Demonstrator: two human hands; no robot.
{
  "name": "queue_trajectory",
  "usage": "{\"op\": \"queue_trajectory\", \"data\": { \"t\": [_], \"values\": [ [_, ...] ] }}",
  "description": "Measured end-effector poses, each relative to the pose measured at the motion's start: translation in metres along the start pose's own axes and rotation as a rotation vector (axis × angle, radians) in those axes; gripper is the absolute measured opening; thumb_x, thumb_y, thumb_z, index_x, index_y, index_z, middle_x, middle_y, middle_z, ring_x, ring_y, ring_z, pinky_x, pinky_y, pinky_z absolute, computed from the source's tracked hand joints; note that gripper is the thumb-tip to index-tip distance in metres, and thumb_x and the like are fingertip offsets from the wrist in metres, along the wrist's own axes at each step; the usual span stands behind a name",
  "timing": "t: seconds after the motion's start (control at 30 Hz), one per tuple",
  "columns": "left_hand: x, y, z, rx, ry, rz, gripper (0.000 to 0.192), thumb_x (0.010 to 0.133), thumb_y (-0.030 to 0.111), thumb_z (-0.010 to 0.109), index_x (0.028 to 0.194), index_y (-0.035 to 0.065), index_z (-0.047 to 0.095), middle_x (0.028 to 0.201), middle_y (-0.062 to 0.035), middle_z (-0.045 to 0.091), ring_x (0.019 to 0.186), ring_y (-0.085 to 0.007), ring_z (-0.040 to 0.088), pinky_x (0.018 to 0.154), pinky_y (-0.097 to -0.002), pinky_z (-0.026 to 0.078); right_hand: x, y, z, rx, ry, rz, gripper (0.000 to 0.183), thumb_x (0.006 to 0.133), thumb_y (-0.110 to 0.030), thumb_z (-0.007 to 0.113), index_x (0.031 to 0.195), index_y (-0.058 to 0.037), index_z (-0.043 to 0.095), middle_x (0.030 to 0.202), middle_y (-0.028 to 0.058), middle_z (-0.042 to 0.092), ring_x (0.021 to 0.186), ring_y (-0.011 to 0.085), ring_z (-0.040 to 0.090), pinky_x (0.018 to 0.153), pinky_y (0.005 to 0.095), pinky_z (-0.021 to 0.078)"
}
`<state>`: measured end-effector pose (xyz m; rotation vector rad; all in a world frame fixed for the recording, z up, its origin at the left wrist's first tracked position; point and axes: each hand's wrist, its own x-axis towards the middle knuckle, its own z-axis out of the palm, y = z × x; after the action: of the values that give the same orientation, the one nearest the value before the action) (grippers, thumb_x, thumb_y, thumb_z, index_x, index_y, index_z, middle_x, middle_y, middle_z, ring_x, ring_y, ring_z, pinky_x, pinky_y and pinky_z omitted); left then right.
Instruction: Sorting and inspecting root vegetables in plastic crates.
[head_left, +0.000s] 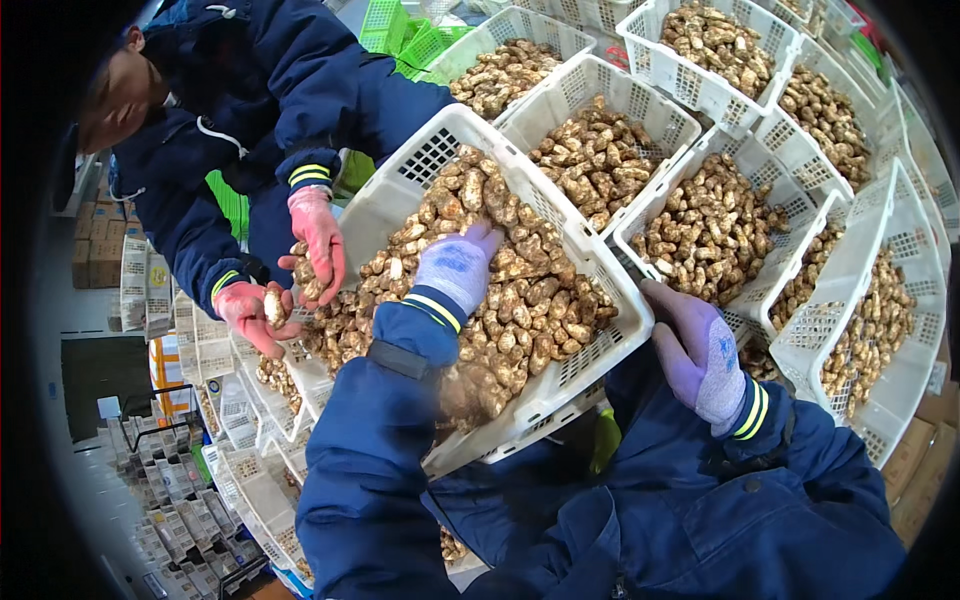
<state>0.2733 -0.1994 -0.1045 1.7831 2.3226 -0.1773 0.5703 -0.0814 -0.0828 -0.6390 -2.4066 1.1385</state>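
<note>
My left hand, in a pale purple knit glove, reaches into a heap of small brown-and-white tubers, likely taro corms. Its fingertips are partly hidden among them, so whether it grips one does not show. The heap fills much of a white perforated plastic crate, tilted in this view. To the right of that crate is my right hand, gloved alike, thumb and fingers apart and nothing visible between them. Its fingertips are close to the corner of a neighbouring crate; contact is unclear.
Across the crate, a co-worker's pink-gloved hands hold tubers. More tuber-filled white crates crowd the back and right. Green baskets sit at the top. Stacked crates and cardboard boxes line the left.
</note>
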Motion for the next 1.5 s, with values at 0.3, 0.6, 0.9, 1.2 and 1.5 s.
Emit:
{"op": "queue_trajectory", "data": {
  "t": [0.3, 0.6, 0.9, 1.2, 1.5],
  "values": [
    [-0.090, 0.012, -0.021, -0.505, -0.425, 0.029, 0.028, 0.084, 0.014, 0.060, 0.110, 0.0066, 0.067, 0.106, -0.0156, 0.068, 0.100, -0.0313, 0.064, 0.088, -0.0365, 0.050, 0.003, 0.000, -0.001, 0.066, -0.012, 0.010, 0.037, 0.085, -0.003, 0.056, 0.122, 0.0042, 0.056, 0.104, 0.0228, 0.064, 0.097, 0.0384, 0.062, 0.086, 0.0417, 0.0488],
    [-0.048, -0.014, -0.048, -0.309, 0.195, -0.293, 0.039, 0.084, 0.024, 0.064, 0.119, 0.0050, 0.063, 0.108, -0.0197, 0.067, 0.100, -0.0324, 0.066, 0.085, -0.0372, 0.052, -0.001, 0.004, 0.002, 0.053, 0.015, -0.010, 0.038, 0.087, -0.006, 0.056, 0.123, 0.0025, 0.056, 0.105, 0.0214, 0.064, 0.096, 0.0368, 0.062, 0.085, 0.0407, 0.0493],
    [-0.029, -0.004, 0.000, -0.316, -0.063, -0.280, 0.044, 0.083, 0.026, 0.065, 0.122, 0.0051, 0.061, 0.114, -0.0214, 0.064, 0.101, -0.0358, 0.063, 0.089, -0.0415, 0.050, 0.002, 0.002, 0.003, -0.007, 0.044, -0.033, 0.038, 0.085, -0.003, 0.057, 0.122, 0.0030, 0.057, 0.101, 0.0215, 0.065, 0.093, 0.0366, 0.063, 0.083, 0.0409, 0.0493],
    [-0.078, -0.041, -0.039, -0.547, 0.113, -0.412, 0.032, 0.087, 0.023, 0.064, 0.111, 0.0033, 0.068, 0.106, -0.0144, 0.070, 0.097, -0.0196, 0.068, 0.087, -0.0308, 0.051, -0.003, 0.005, 0.004, 0.009, 0.061, -0.056, 0.038, 0.086, -0.005, 0.057, 0.123, 0.0015, 0.057, 0.100, 0.0212, 0.065, 0.090, 0.0369, 0.063, 0.081, 0.0411, 0.0499],
    [0.013, -0.017, 0.007, 0.008, 0.109, -0.433, 0.037, 0.085, 0.031, 0.065, 0.112, 0.0069, 0.059, 0.110, -0.0186, 0.062, 0.095, -0.0364, 0.064, 0.082, -0.0445, 0.051, -0.002, 0.003, 0.005, -0.022, 0.033, -0.071, 0.041, 0.086, -0.006, 0.058, 0.126, 0.0005, 0.056, 0.105, 0.0204, 0.064, 0.095, 0.0363, 0.061, 0.084, 0.0417, 0.0481]
  ]
}}
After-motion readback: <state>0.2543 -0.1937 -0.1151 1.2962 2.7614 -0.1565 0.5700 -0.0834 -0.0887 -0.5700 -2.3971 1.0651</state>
